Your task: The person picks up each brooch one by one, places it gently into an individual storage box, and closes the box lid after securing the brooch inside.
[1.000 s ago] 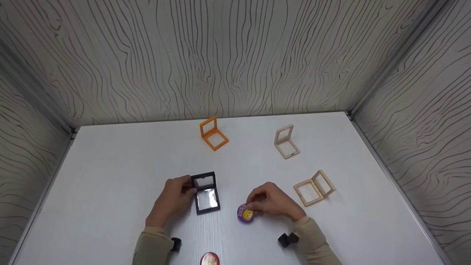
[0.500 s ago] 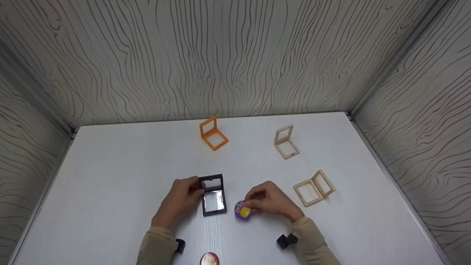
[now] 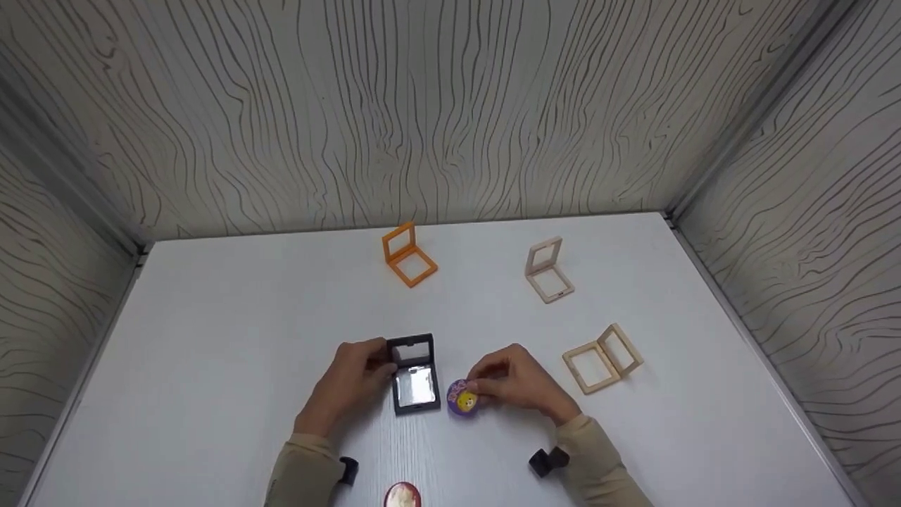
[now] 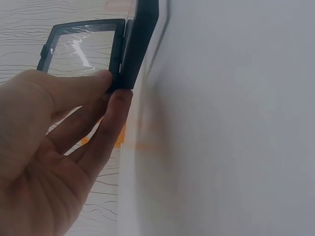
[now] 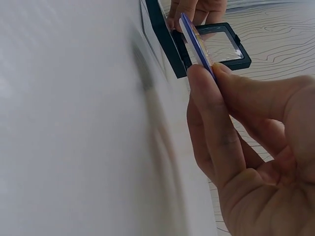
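My left hand (image 3: 352, 380) pinches the left side of a black hinged display frame (image 3: 416, 407) near its hinge. The frame stands unfolded, with clear film in both halves, as the left wrist view shows on its raised half (image 4: 88, 46). Just to its right, my right hand (image 3: 517, 384) pinches a round purple badge (image 3: 462, 403) with a yellow cartoon figure, between thumb and fingertips. In the right wrist view the badge (image 5: 197, 46) is seen edge-on, in front of the black frame (image 5: 167, 42). In the head view, a small gap separates badge and frame.
An orange hinged frame (image 3: 410, 266) stands unfolded at the back of the white table (image 3: 211, 338). Further right are a pale beige frame (image 3: 547, 273) and a light wooden-coloured one (image 3: 595, 370). A red-rimmed round badge (image 3: 402, 496) lies at the front edge of view.
My left hand has moved the black frame to the right, closer to the purple badge. My right hand has shifted the badge slightly left and up in the head view.
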The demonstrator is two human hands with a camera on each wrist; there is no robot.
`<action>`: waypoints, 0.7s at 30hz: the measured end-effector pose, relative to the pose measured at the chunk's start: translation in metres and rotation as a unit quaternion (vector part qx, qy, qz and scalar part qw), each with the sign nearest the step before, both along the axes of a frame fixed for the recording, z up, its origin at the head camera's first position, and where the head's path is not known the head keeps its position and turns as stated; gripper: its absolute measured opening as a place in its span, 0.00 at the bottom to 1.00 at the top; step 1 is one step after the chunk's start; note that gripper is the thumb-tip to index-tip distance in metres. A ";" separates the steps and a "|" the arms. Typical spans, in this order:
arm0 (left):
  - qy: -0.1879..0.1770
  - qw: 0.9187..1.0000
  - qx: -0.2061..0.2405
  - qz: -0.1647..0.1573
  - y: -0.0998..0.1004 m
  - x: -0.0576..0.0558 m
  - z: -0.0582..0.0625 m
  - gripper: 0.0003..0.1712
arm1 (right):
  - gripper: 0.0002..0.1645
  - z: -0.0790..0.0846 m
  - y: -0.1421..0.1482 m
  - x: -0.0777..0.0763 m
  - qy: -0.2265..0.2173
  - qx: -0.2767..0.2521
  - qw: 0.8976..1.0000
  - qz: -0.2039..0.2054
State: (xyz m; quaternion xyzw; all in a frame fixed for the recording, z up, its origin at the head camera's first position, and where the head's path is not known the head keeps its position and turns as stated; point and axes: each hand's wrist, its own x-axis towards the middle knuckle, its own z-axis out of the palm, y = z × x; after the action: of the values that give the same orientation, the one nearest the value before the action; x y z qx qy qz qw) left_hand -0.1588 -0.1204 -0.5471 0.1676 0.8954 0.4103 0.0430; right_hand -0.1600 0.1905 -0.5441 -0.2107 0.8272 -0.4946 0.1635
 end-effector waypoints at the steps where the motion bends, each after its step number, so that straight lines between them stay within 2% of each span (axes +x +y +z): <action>1: 0.000 1.000 -0.001 0.000 0.000 0.000 0.000 0.07 | 0.05 0.001 -0.001 0.000 0.001 0.001 1.000 -0.001; 8: 0.008 1.000 -0.004 0.002 0.003 0.000 -0.001 0.06 | 0.06 0.020 -0.007 0.008 0.000 -0.020 1.000 0.002; 11: 0.016 1.000 -0.003 -0.006 0.005 0.000 -0.001 0.07 | 0.05 0.027 -0.008 0.011 0.000 -0.036 0.999 0.004; 16: 0.022 1.000 0.000 -0.021 0.009 -0.002 -0.001 0.06 | 0.05 0.030 -0.010 0.012 0.002 -0.043 0.999 0.001; 21: 0.012 1.000 0.003 -0.023 0.010 -0.001 -0.002 0.06 | 0.05 0.029 -0.012 0.013 -0.005 -0.038 0.999 0.000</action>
State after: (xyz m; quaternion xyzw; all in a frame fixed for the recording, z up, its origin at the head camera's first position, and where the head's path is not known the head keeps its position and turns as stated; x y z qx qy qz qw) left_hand -0.1597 -0.1102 -0.5486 0.1934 0.8906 0.4096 0.0411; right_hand -0.1475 0.1787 -0.5149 -0.2141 0.8067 -0.5271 0.1598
